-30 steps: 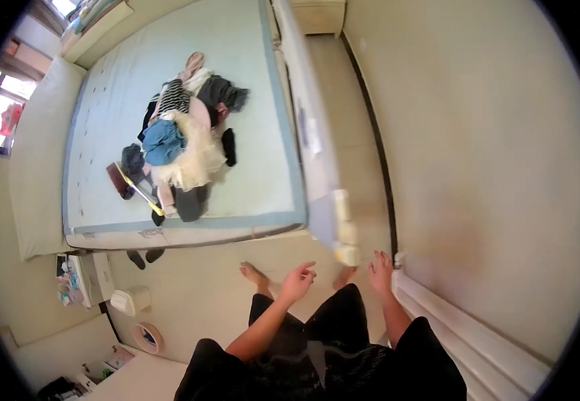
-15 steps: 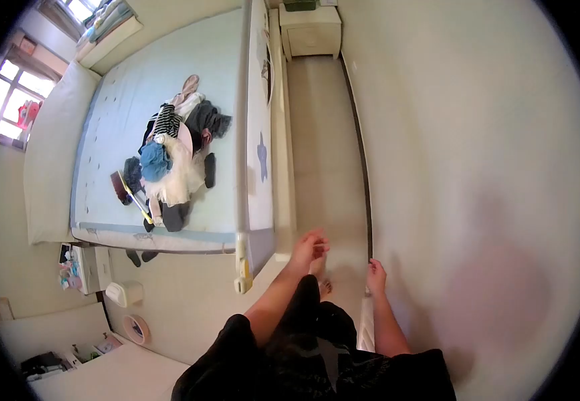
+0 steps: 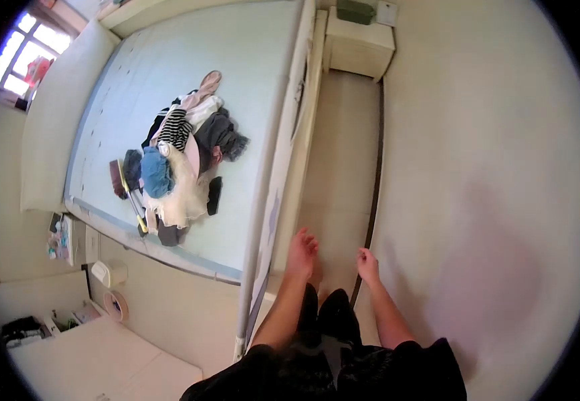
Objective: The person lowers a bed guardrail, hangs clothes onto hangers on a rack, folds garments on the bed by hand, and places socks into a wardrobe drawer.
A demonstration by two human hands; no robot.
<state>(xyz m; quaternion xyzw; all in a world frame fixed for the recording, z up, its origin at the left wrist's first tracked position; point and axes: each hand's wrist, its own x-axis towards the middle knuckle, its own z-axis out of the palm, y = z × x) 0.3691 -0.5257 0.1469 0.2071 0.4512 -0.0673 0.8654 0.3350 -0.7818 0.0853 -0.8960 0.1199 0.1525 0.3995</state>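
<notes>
My left hand hangs beside the bed's outer side, fingers loosely curled and a little apart, holding nothing. My right hand is in front of the wall on the right, its fingers curled in and no object visible in them. A pile of clothes lies on the bed, out of reach of both hands. In it are a blue garment, a cream tulle piece, a black-and-white striped top and dark grey clothing. A bed brush with a yellow-and-white handle lies at the pile's left edge.
A raised bed rail runs along the near side. A narrow strip of floor lies between bed and wall, ending at a white bedside cabinet with a green box. A white bin stands beyond the bed's foot.
My view has shifted forward and turned, with the cabinet now appearing closer. My left hand has turned and moved slightly left; my right hand has come away from the wall, slightly left and up.
</notes>
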